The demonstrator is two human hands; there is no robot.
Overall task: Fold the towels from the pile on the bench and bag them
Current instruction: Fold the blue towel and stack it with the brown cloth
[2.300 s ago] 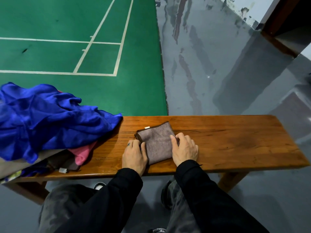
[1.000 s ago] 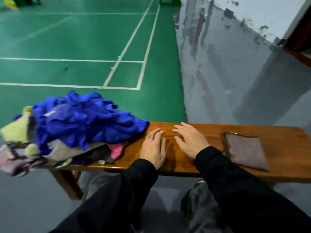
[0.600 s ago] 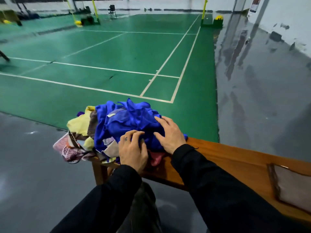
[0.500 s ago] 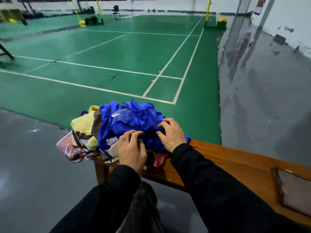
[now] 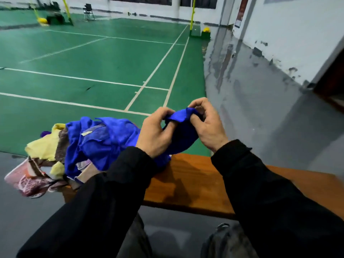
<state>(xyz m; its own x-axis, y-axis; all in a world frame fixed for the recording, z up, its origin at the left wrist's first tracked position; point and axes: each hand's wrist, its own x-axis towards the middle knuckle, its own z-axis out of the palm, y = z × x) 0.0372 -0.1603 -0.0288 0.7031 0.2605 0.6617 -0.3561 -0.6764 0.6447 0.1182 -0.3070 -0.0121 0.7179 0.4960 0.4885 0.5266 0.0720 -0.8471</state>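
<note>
A blue towel [image 5: 183,135] is lifted off the pile, its top edge bunched between both hands above the wooden bench [image 5: 188,183]. My left hand [image 5: 155,132] pinches the edge on the left side, and my right hand [image 5: 206,125] pinches it on the right. The towel's lower part still trails down onto the pile of towels [image 5: 74,151] at the bench's left end, a heap of blue, yellow, brown and pink cloth. The folded brown towel and any bag are out of view.
Beyond the bench lies a green court floor [image 5: 93,71] with white lines. Grey wet-looking floor [image 5: 251,108] runs along a white wall on the right. Far off stand a yellow net post [image 5: 193,13] and a chair [image 5: 89,11].
Both hands reached into the pile, gripped a blue towel and raised it up and to the right. The view swung left, so the folded brown towel left the frame.
</note>
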